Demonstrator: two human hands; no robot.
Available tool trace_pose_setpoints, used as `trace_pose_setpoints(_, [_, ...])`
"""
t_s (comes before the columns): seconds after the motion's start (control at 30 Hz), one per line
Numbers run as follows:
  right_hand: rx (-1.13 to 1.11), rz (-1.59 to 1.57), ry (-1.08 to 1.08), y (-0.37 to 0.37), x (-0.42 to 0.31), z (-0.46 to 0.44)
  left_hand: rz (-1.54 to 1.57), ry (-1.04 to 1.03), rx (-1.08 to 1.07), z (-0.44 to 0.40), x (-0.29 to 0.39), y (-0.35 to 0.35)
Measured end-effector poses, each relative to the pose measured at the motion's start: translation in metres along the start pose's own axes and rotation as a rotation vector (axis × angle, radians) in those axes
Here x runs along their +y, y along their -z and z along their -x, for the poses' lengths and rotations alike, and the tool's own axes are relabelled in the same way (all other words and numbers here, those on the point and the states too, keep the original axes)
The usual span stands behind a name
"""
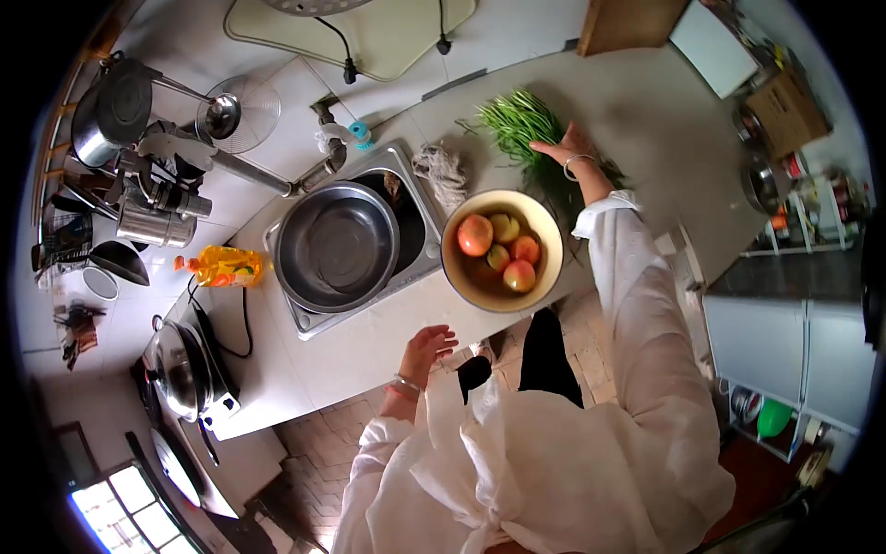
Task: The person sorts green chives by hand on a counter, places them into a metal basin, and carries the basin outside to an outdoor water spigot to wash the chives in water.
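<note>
My right hand [568,153] rests at a bunch of long green leafy vegetables [521,125] on the counter, its thumb spread away from the fingers. Just below it stands a cream bowl [454,281] with a dark rim, holding several red and yellow-green round items that look like tomatoes [475,235]. My left hand [429,349] hovers in front of the counter edge, fingers loosely apart and nothing in them. A wide metal basin [337,247] sits over the sink [425,249], left of the bowl.
A crumpled grey cloth [441,174] lies between the sink and the greens. The faucet [323,171] reaches over the basin. An orange bottle of liquid [226,266] stands left of the sink. A lidded pan [180,369] is at the left; metal bowls [761,185] stand far right.
</note>
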State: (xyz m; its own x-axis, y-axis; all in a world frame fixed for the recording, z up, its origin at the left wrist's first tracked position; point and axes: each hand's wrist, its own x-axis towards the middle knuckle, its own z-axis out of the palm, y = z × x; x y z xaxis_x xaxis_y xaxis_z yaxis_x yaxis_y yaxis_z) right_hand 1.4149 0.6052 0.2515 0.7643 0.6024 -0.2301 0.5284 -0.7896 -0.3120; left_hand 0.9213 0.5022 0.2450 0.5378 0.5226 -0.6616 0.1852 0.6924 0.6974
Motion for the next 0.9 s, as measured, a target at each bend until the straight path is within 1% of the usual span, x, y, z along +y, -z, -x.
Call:
trace_pose_setpoints(0.07, [-0.103, 0.001, -0.031, -0.03, -0.018, -0.033, 0.035, -0.014, 0.04, -0.003, 0.003, -0.01])
trace_pose_setpoints(0.1, [-0.168, 0.075, -0.158, -0.036, -0.034, -0.024, 0.067, -0.019, 0.073, -0.007, -0.004, -0.015])
trace_pose_setpoints(0.17, [-0.065, 0.273, -0.084, -0.043, -0.031, -0.019, 0.13, -0.044, 0.132, -0.008, -0.01, -0.031])
trace_pose_setpoints(0.2, [0.004, 0.222, -0.046, -0.048, -0.026, -0.017, 0.182, -0.06, 0.151, -0.008, -0.008, -0.042])
trace_pose_setpoints(0.23, [0.072, 0.163, 0.064, -0.051, -0.016, -0.018, 0.228, -0.082, 0.143, -0.011, -0.007, -0.05])
trace_pose_setpoints(0.27, [0.028, 0.066, 0.102, -0.051, -0.011, -0.019, 0.26, -0.054, 0.147, -0.016, -0.004, -0.058])
trace_pose_setpoints(0.3, [0.169, 0.063, 0.279, -0.064, 0.009, -0.041, 0.301, -0.054, 0.152, -0.022, 0.001, -0.066])
trace_pose_setpoints(0.33, [0.193, 0.074, 0.296, -0.051, 0.01, -0.039, 0.34, -0.05, 0.136, -0.029, 0.003, -0.075])
trace_pose_setpoints(0.4, [0.276, -0.065, 0.467, -0.107, 0.05, -0.107, 0.504, -0.158, 0.151, -0.054, -0.017, -0.076])
trace_pose_setpoints(0.43, [0.16, -0.217, 0.385, -0.1, 0.05, -0.1, 0.406, -0.205, 0.185, -0.053, -0.009, -0.085])
trace_pose_setpoints(0.47, [0.111, -0.216, 0.313, -0.088, 0.043, -0.089, 0.354, -0.209, 0.199, -0.062, -0.022, -0.08])
trace_pose_setpoints(0.5, [0.064, -0.212, 0.241, -0.073, 0.033, -0.076, 0.45, -0.169, 0.255, -0.057, -0.01, -0.091])
trace_pose_setpoints(0.53, [0.057, -0.064, 0.19, -0.06, 0.033, -0.076, 0.504, -0.139, 0.223, -0.052, -0.004, -0.095])
trace_pose_setpoints(0.57, [0.095, -0.101, 0.239, -0.049, 0.035, -0.087, 0.553, -0.134, 0.178, -0.05, 0.0, -0.095])
trace_pose_setpoints(0.6, [0.127, -0.146, 0.294, -0.043, 0.034, -0.093, 0.698, -0.15, 0.14, -0.044, 0.001, -0.096])
trace_pose_setpoints(0.67, [-0.004, -0.397, 0.195, -0.002, 0.025, -0.075, 0.776, -0.216, 0.037, -0.032, 0.008, -0.108])
trace_pose_setpoints(0.7, [-0.076, -0.52, 0.146, 0.017, 0.025, -0.068, 0.746, -0.185, 0.043, -0.032, 0.009, -0.115])
trace_pose_setpoints(0.8, [-0.173, -0.769, 0.13, 0.042, 0.054, -0.08, 0.64, -0.09, 0.075, -0.039, 0.008, -0.134])
trace_pose_setpoints(0.83, [-0.144, -0.818, 0.154, 0.046, 0.059, -0.085, 0.596, -0.059, 0.092, -0.047, 0.003, -0.135])
trace_pose_setpoints(0.87, [-0.227, -0.849, 0.141, 0.057, 0.075, -0.086, 0.552, -0.03, 0.107, -0.055, -0.001, -0.136])
trace_pose_setpoints(0.9, [-0.258, -0.903, 0.183, 0.061, 0.086, -0.089, 0.57, -0.02, 0.189, -0.063, 0.0, -0.138])
